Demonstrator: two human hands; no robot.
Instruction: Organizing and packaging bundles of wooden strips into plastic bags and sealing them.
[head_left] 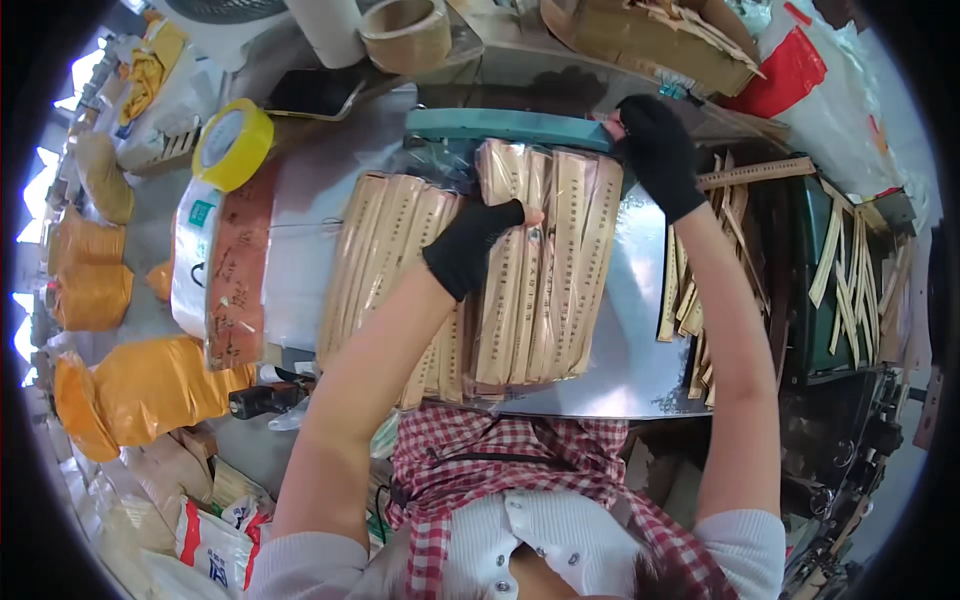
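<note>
Wearing a black glove that bares the fingertips, my left hand [475, 245] is closed at the upper part of a clear-wrapped pack of pale printed strips [545, 290], its thumb on the plastic. A second such pack [385, 260] lies to the left, partly under my left forearm. Just beyond the packs stretches the long teal bar [510, 126] of what looks like a bag sealer. At the bar's right end my right hand [655, 145], gloved alike, has its fingers closed on it. The upper end of the near pack reaches the bar; where the plastic passes is hard to see.
Loose strips [690, 300] lie right of the packs, and more sit on a dark green box [840, 290]. Yellow tape [233, 145], a phone [315, 93] and a brown tape roll [405, 35] stand far left. A cardboard box [650, 40] is at the back.
</note>
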